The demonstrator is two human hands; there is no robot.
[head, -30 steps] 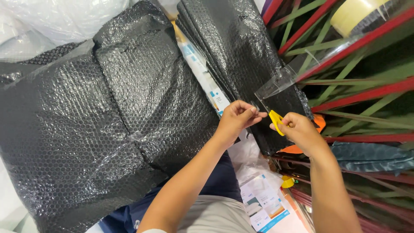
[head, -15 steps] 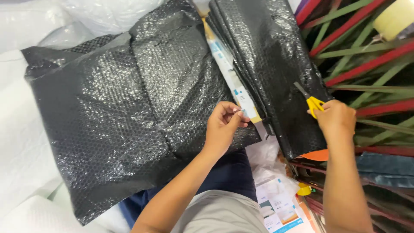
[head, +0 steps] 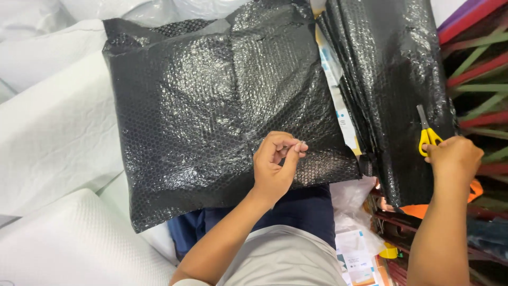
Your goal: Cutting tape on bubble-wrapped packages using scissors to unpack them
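Two hands, left hand (head: 276, 165) on one black bubble-wrap parcel (head: 211, 111), right hand (head: 452, 159) gripping one scissors (head: 426, 132)

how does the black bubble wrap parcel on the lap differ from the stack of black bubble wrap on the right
The black bubble wrap parcel is one bulky, puffed bundle lying across the lap; the stack of black bubble wrap sheets is flat, folded layers. The left hand pinches at the parcel; the yellow-handled scissors, at the right hand, lie on the stack. Both are glossy black.

Black bubble-wrap parcel (head: 211, 116) and yellow-handled scissors (head: 427, 132)
Parcel lies flat across the lap, glossy and wrinkled; scissors rest, blades closed, on the stacked black bubble wrap (head: 391, 69) beside it.
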